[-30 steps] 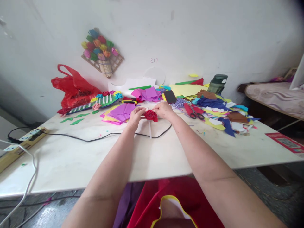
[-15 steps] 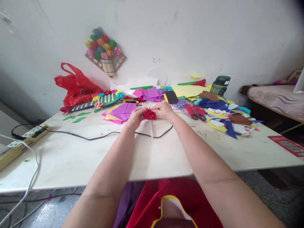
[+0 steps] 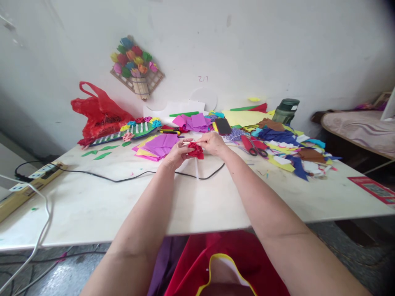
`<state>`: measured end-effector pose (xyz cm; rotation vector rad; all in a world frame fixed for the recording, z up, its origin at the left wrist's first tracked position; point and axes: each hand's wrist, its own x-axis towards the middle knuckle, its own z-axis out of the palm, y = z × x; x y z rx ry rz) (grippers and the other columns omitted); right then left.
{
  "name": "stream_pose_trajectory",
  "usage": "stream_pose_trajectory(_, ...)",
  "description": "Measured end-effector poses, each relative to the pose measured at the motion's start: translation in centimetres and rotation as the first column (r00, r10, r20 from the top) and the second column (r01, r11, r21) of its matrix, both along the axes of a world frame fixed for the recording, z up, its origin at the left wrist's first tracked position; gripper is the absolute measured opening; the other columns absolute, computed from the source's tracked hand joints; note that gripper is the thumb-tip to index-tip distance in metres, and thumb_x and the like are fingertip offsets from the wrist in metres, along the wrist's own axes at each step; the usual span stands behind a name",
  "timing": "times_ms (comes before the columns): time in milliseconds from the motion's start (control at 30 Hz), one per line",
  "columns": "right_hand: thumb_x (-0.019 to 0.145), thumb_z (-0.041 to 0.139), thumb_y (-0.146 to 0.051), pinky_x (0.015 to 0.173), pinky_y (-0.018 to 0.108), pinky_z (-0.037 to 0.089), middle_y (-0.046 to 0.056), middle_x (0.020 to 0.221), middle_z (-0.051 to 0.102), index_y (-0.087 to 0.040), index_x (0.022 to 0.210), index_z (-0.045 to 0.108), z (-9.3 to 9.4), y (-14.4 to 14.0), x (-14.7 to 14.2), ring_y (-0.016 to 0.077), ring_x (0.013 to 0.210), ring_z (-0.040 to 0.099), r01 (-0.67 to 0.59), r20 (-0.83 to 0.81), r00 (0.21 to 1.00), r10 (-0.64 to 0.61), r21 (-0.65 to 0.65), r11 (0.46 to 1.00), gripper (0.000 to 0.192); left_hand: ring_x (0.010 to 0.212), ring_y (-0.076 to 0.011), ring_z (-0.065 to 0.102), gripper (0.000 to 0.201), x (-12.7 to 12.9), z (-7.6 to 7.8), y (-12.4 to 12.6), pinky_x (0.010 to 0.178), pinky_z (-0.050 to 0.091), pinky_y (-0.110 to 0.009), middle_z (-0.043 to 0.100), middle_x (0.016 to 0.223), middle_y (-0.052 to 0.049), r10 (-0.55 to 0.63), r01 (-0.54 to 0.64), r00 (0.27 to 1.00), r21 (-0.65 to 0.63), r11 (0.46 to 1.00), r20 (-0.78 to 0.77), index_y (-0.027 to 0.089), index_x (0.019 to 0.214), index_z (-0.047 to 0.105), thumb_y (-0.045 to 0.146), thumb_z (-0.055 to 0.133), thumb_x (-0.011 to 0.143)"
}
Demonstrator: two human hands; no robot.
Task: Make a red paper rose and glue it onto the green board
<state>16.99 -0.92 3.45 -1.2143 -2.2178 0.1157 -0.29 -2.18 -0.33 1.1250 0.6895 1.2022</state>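
Red plastic bag (image 3: 100, 113) far left against wall. Purple paper sheets (image 3: 160, 144) just left of hands. Left hand (image 3: 176, 153) and right hand (image 3: 212, 142) both pinch red paper flower (image 3: 195, 150), fingers closed on it, above white table (image 3: 92, 205). Scissors (image 3: 257, 150) right, among coloured paper scraps (image 3: 290, 148).

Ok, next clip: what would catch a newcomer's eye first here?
Both hands meet mid-table, the left hand and right hand pinching a red paper flower on a white stick. Behind them, bright paper scraps crowd the table's right side, and a red plastic bag sits by the wall under a hanging paper bouquet.
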Motion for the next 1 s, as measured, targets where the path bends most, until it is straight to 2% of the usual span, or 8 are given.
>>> stream_pose_trajectory(133, 0.081, 0.059, -0.025, 0.071, 0.024, 0.042, 0.003, 0.090, 0.074, -0.025, 0.094, 0.076, -0.23, 0.27, 0.06, 0.0157, 0.083, 0.063, -0.012, 0.011, 1.000, 0.012, 0.001, 1.000, 0.021, 0.065, -0.0145, 0.065, 0.058, 0.10, 0.00, -0.08, 0.070, 0.053, -0.035, 0.067, 0.076, 0.002, 0.039, -0.034, 0.997, 0.071, 0.997, -0.071, 0.021, 0.106, 0.048, 0.015, 0.075, 0.054)
stream_pose_trajectory(300, 0.080, 0.060, -0.026, 0.070, 0.024, 0.042, 0.002, 0.087, 0.074, -0.025, 0.093, 0.076, -0.39, 0.49, 0.15, 0.0153, 0.081, 0.063, -0.027, -0.001, 1.000, 0.027, 0.008, 1.000, 0.020, 0.063, -0.0156, 0.065, 0.050, 0.17, -0.16, 0.08, 0.067, 0.052, -0.033, 0.068, 0.071, 0.001, 0.061, -0.044, 0.993, 0.157, 0.987, -0.104, 0.018, 0.098, 0.053, 0.019, 0.078, 0.053)
stream_pose_trajectory(500, 0.079, 0.061, -0.026, 0.070, 0.023, 0.042, 0.002, 0.086, 0.074, -0.025, 0.093, 0.076, -0.33, 0.39, 0.23, 0.0146, 0.080, 0.063, -0.023, -0.034, 0.999, 0.022, -0.005, 1.000, 0.021, 0.064, -0.0163, 0.066, 0.043, 0.22, -0.36, 0.17, 0.068, 0.052, -0.033, 0.069, 0.072, -0.001, 0.091, -0.073, 0.991, 0.173, 0.982, -0.101, 0.016, 0.089, 0.058, 0.021, 0.080, 0.052)
stream_pose_trajectory(1000, 0.078, 0.061, -0.027, 0.069, 0.023, 0.042, 0.001, 0.084, 0.074, -0.025, 0.091, 0.077, -0.14, 0.11, 0.22, 0.0149, 0.079, 0.063, -0.009, -0.056, 0.998, 0.009, -0.011, 1.000, 0.021, 0.063, -0.0170, 0.066, 0.045, 0.41, -0.28, 0.27, 0.068, 0.052, -0.033, 0.070, 0.071, -0.003, 0.126, -0.099, 0.986, 0.222, 0.970, -0.109, 0.014, 0.089, 0.058, 0.022, 0.081, 0.050)
